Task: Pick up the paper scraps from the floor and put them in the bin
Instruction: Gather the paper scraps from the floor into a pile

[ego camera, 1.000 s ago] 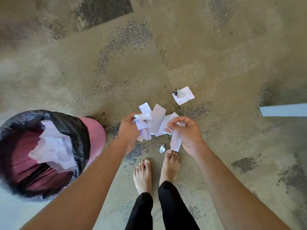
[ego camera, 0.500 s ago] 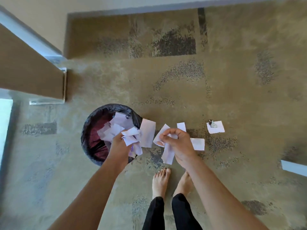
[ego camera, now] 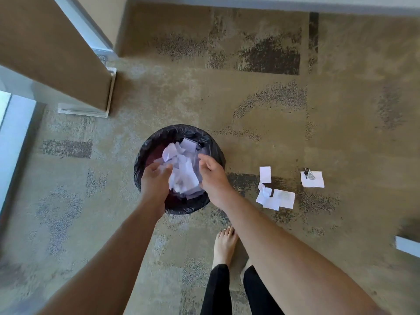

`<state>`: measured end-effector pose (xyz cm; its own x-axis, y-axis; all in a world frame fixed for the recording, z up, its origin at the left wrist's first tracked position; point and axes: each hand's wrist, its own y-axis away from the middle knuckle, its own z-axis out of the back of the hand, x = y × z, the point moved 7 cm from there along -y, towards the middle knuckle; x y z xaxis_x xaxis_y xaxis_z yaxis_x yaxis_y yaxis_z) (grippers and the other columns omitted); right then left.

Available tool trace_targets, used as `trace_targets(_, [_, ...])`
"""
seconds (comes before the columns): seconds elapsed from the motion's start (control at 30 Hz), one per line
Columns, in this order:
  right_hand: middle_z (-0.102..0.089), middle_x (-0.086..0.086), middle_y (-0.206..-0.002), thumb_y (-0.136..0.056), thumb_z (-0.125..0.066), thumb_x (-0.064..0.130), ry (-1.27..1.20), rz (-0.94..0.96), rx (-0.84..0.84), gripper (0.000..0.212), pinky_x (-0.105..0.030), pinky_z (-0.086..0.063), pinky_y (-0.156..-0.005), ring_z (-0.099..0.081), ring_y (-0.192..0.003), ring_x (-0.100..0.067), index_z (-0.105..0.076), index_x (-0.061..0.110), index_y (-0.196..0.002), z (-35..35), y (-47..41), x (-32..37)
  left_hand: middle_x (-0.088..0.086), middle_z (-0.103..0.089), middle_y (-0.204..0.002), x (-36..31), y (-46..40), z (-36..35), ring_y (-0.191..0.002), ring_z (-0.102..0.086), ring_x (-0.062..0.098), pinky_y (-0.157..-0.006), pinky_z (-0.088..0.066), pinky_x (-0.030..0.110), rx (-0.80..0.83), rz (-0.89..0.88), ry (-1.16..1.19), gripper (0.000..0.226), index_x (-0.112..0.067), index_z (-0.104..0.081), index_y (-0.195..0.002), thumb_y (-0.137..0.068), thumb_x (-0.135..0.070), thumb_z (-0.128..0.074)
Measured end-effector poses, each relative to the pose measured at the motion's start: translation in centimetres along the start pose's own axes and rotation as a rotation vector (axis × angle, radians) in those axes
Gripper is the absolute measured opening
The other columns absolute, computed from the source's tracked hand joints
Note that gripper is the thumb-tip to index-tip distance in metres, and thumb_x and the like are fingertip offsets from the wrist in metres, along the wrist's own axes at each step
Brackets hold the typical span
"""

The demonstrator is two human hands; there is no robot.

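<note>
A round bin [ego camera: 145, 151] lined with a black bag stands on the carpet, holding a heap of white paper scraps [ego camera: 181, 169]. Both hands hover over its opening. My left hand [ego camera: 155, 180] is at the near left rim with loose fingers and nothing in it. Over the right rim, my right hand [ego camera: 211, 173] is spread and empty. On the floor to the right lie a small white scrap [ego camera: 265, 174], a pile of crumpled and flat scraps [ego camera: 276, 198], and a further scrap [ego camera: 314, 181] with a small dark and silver object [ego camera: 309, 174] on it.
A brown panel on a white base [ego camera: 86, 110] stands at the left, beside a window edge [ego camera: 9, 133]. A wall skirting [ego camera: 272, 5] runs along the top. A pale object [ego camera: 408, 245] pokes in at the right edge. My bare foot [ego camera: 225, 245] stands below the bin.
Both hands carried handfuls of scraps to the bin and let them go; the scraps now lie in the bin. A few pieces dropped to the floor on the right.
</note>
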<state>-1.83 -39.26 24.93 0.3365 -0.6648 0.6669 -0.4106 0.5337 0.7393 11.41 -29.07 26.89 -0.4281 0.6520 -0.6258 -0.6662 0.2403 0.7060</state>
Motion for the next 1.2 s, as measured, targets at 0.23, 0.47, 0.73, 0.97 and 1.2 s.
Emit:
trace_targets(0.23, [-0.055, 0.004, -0.125, -0.102, -0.042, 0.006, -0.257, 0.077, -0.061, 0.029, -0.033, -0.049, -0.101, -0.054, -0.119, -0.011, -0.055, 0.014, -0.126, 3.9, 1.8, -0.7, 0.000, -0.062, -0.115, -1.4, 3.3, -2.0, -0.103, -0.058, 0.019, -0.080, -0.043, 0.030, -0.036, -0.316, -0.342, 0.027, -0.017, -0.062, -0.117, -0.092, -0.028, -0.059])
trace_targets(0.47, [-0.066, 0.004, -0.108, -0.091, -0.062, 0.004, -0.303, 0.156, -0.238, 0.023, -0.043, -0.052, -0.098, -0.063, -0.106, -0.007, -0.063, 0.017, -0.110, 13.1, 4.9, -4.1, -0.001, -0.054, -0.116, 0.3, 8.8, -11.3, -0.104, -0.050, 0.008, -0.087, -0.042, 0.027, 0.245, -0.745, -0.644, 0.028, -0.015, -0.062, -0.111, -0.085, -0.022, -0.071])
trace_targets(0.73, [-0.063, 0.005, -0.117, -0.087, -0.069, 0.010, -0.124, 0.127, -0.508, 0.024, -0.043, -0.054, -0.092, -0.062, -0.099, -0.001, -0.063, 0.023, -0.106, 25.6, 4.0, -13.4, 0.002, -0.031, -0.146, 9.9, 8.5, -24.4, -0.133, -0.037, 0.023, -0.102, -0.031, 0.026, 0.632, -0.674, -1.008, 0.066, -0.027, -0.046, -0.137, -0.077, -0.029, -0.075])
trace_targets(0.97, [-0.055, -0.005, -0.130, -0.084, -0.072, 0.011, 0.354, 0.094, -0.583, 0.047, -0.032, -0.041, -0.100, -0.052, -0.119, -0.024, -0.056, 0.014, -0.128, 32.7, -1.3, -23.1, 0.008, -0.005, -0.159, 18.3, 3.1, -33.2, -0.141, -0.023, 0.040, -0.105, -0.040, 0.053, 0.656, -0.643, -1.252, 0.087, -0.042, -0.030, -0.144, -0.072, -0.045, -0.079])
trace_targets(1.2, [-0.006, -0.006, -0.163, -0.079, -0.074, 0.046, 1.090, -0.007, -0.360, 0.096, -0.051, -0.024, -0.117, -0.006, -0.149, -0.029, -0.013, 0.033, -0.152, 33.8, -7.7, -27.5, 0.019, 0.014, -0.159, 24.9, -0.9, -38.2, -0.141, -0.016, 0.045, -0.098, -0.035, 0.061, 0.561, -0.701, -1.530, 0.109, -0.044, -0.006, -0.149, -0.065, -0.074, -0.069])
